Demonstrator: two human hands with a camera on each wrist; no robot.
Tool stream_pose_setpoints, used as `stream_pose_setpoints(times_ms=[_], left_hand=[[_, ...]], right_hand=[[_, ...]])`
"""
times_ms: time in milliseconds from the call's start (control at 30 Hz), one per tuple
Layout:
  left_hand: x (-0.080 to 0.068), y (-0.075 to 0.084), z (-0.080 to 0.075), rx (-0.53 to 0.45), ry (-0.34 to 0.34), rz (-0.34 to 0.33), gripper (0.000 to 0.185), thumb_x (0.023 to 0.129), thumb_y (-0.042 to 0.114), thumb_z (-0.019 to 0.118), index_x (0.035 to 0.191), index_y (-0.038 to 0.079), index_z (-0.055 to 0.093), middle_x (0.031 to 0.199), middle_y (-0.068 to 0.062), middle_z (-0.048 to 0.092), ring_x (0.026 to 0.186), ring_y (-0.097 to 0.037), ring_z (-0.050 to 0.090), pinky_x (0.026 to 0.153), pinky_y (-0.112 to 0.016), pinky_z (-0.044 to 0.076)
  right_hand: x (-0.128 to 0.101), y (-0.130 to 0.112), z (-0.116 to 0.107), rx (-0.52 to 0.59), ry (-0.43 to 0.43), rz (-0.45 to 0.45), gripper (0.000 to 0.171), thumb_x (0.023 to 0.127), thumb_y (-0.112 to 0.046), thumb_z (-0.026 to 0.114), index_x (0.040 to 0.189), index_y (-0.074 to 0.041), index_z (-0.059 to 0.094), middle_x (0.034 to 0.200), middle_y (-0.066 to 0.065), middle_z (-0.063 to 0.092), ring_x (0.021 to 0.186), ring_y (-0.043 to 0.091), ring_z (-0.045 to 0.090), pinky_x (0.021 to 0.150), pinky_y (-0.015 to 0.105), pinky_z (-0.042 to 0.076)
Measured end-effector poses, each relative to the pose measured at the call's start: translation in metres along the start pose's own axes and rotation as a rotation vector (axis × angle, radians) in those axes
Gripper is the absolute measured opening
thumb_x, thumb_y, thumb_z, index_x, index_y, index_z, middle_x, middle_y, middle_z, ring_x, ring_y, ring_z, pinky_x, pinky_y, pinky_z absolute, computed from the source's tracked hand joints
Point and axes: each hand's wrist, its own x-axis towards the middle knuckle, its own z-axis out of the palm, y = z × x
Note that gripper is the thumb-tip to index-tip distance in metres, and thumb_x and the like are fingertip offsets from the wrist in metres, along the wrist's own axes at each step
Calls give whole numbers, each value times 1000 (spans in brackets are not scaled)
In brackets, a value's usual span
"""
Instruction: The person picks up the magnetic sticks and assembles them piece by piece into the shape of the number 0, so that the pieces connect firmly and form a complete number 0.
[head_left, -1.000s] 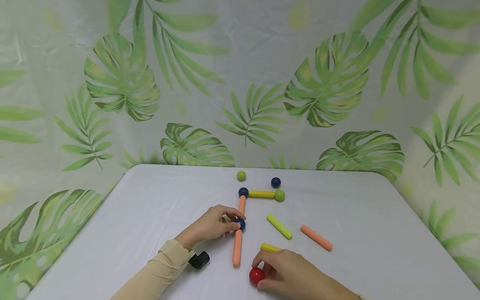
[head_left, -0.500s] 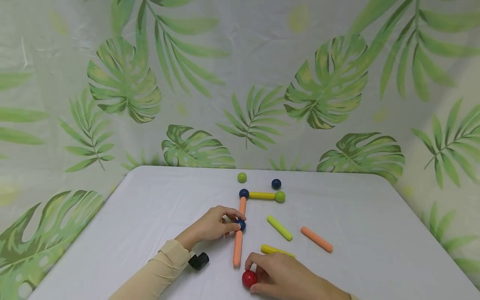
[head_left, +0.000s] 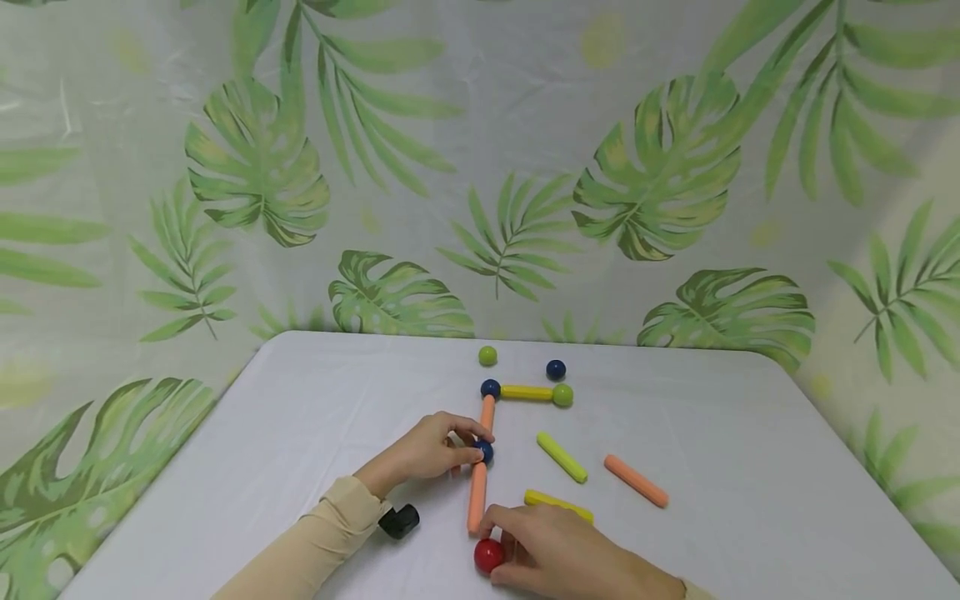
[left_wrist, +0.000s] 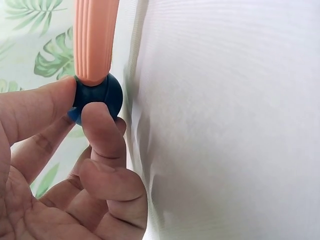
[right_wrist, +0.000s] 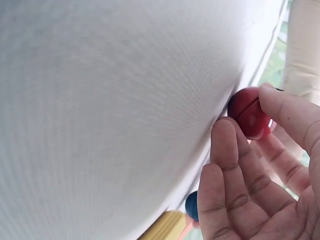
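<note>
My left hand (head_left: 435, 446) pinches a dark blue ball (head_left: 484, 452) between thumb and fingers. An orange stick (head_left: 477, 498) runs from that ball toward me, and another orange stick (head_left: 488, 417) leads away to a second blue ball (head_left: 491, 389). In the left wrist view the ridged orange stick (left_wrist: 93, 40) meets the held blue ball (left_wrist: 114, 95). My right hand (head_left: 555, 546) grips a red ball (head_left: 489, 556) just below the near end of the closer orange stick. The right wrist view has the red ball (right_wrist: 250, 112) between thumb and fingertips.
A yellow stick (head_left: 527, 392) joins the far blue ball to a green ball (head_left: 562, 395). Loose on the white table (head_left: 750, 467) lie a lime stick (head_left: 562, 457), a yellow stick (head_left: 558, 505), an orange stick (head_left: 636, 481), a green ball (head_left: 487, 356) and a blue ball (head_left: 556, 369).
My right hand has moved left with the red ball, bringing it close to the near end of the orange stick. The left hand has kept its hold on the blue ball.
</note>
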Motion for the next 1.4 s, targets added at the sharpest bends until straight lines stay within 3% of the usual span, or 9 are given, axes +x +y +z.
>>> stream_pose_setpoints(times_ms=[700, 1033, 1400], left_hand=[[-1, 0, 3, 12, -17, 7, 23, 101, 13, 75, 124, 11, 78, 100, -4, 71, 63, -14, 61, 58, -25, 47], [0, 2, 3, 10, -17, -5, 23, 101, 14, 75, 124, 11, 78, 100, -3, 71, 66, -14, 61, 60, -25, 48], [1, 2, 3, 33, -12, -2, 25, 100, 13, 76, 125, 11, 77, 102, -4, 72, 67, -15, 63, 60, -25, 50]], right_hand=[[6, -3, 3, -4, 19, -44, 22, 98, -30, 82, 114, -29, 67, 76, -21, 58, 68, -4, 51, 65, 16, 46], [8, -7, 1, -29, 22, -25, 25, 97, -34, 82, 116, -26, 68, 84, -22, 63, 72, -5, 53, 66, 15, 49], [1, 0, -6, 46, 57, -37, 25, 97, -29, 82, 115, -30, 65, 84, -22, 63, 72, -5, 54, 67, 18, 48]])
